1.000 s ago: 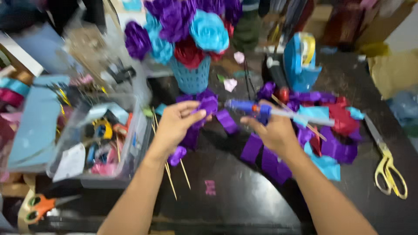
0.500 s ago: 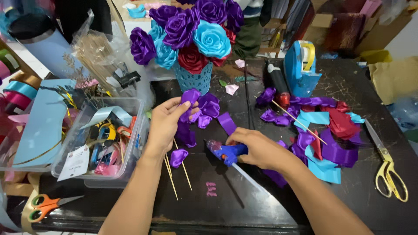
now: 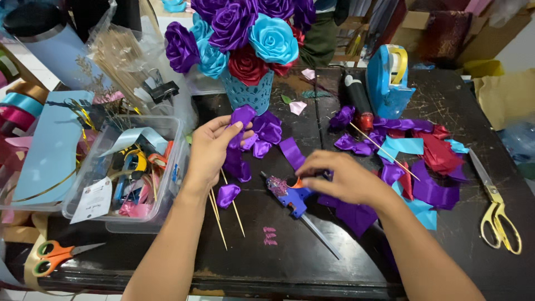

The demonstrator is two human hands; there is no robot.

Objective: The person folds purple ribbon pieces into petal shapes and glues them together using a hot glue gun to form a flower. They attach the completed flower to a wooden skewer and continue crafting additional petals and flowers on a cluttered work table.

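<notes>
We worked at dark scratched tabletop (image 3: 312, 262). Turquoise basket of satin ribbon roses (image 3: 245, 39) stood beyond our hands. Left hand (image 3: 210, 149) pinched purple satin ribbon strip (image 3: 241, 120), lifted above tabletop. Right hand (image 3: 343, 177) closed round blue hot-glue gun (image 3: 292, 196) resting on tabletop.

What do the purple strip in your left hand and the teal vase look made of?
Purple strip in the left hand: likely satin ribbon; it shines and folds softly. Teal vase: probably moulded plastic, matte with a perforated lattice wall, though painted wicker can't be ruled out.
</notes>
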